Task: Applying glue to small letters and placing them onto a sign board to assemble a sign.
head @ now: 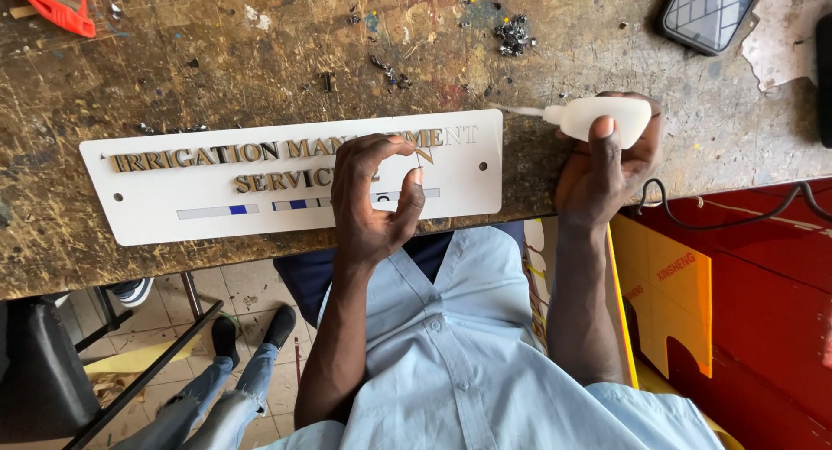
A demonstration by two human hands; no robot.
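A long white sign plate point(173, 203) with raised gold letters and small blue and grey bars lies on the worn wooden workbench point(260, 60). My left hand point(374, 199) hovers over the plate's right half and pinches a small gold letter point(424, 157) between thumb and fingertips. My right hand point(607, 168) is just beyond the plate's right end, gripping a white glue bottle point(598, 118) on its side, its thin nozzle pointing left toward the plate's top right corner.
A phone point(709, 12) lies at the bench's top right and an orange utility knife point(56, 4) at top left. Small metal scraps point(513, 36) are scattered along the back. Another person's legs point(217, 389) show under the bench. A yellow board point(667, 303) leans at right.
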